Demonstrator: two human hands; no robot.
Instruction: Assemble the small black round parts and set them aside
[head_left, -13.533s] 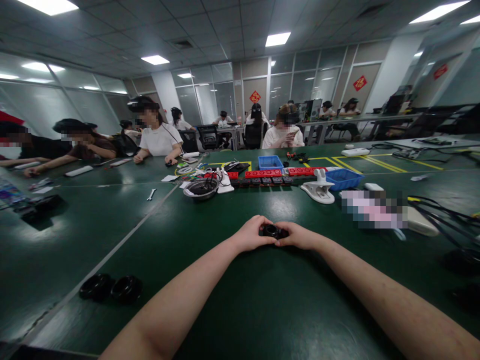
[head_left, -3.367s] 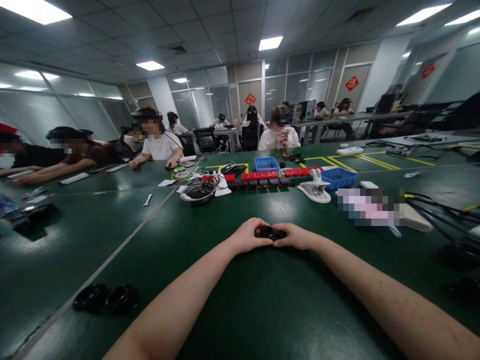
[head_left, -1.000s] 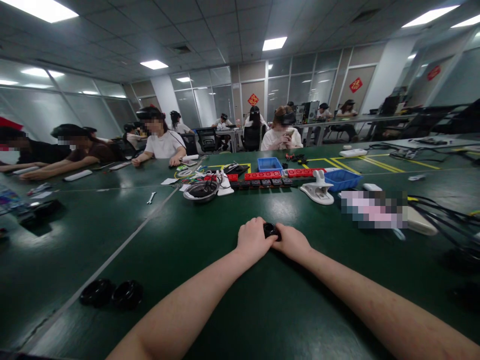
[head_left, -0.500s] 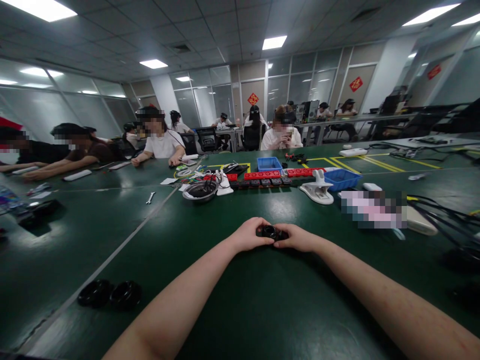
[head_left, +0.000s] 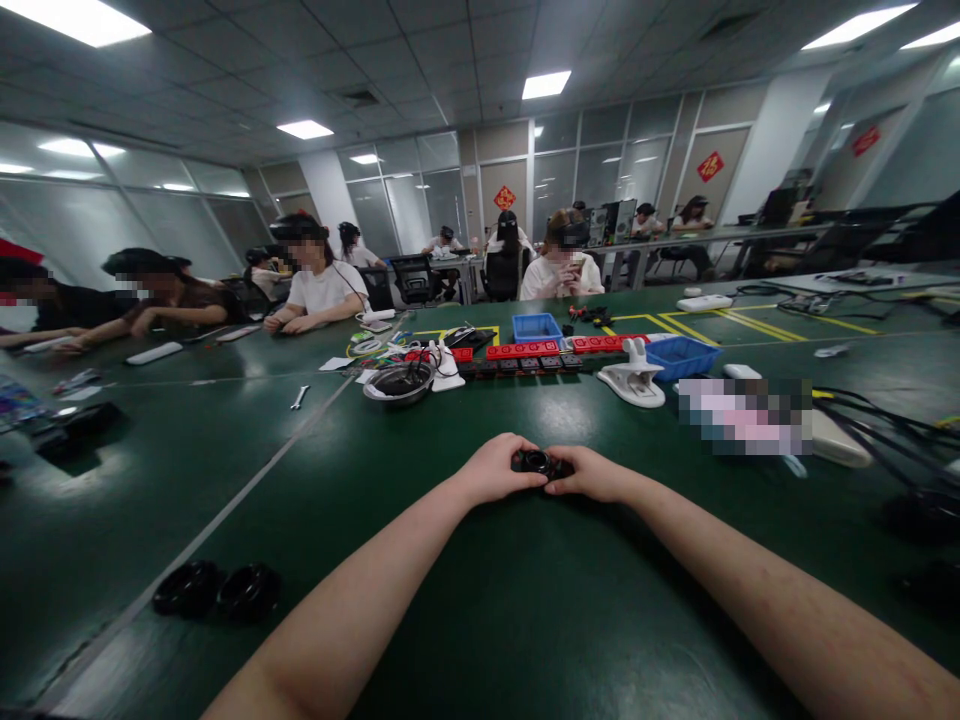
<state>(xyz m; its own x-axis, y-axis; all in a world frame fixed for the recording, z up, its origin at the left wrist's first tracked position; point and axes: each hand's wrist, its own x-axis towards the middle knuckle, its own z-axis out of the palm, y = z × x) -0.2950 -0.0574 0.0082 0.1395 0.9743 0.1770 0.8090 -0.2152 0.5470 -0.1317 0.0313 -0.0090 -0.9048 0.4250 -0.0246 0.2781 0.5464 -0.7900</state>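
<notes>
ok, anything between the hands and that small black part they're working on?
Nothing visible. The left hand and right hand both grip the small black part directly, fingers closed on it from either side just over the green table. The metal bowl and white clamp sit farther back.

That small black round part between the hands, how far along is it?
Done, seemingly: two black round ring-shaped parts lie set aside on the green table near the left elbow. In hand: the left hand and right hand grip the small black round part together. Left: no further waiting pieces can be made out.
</notes>
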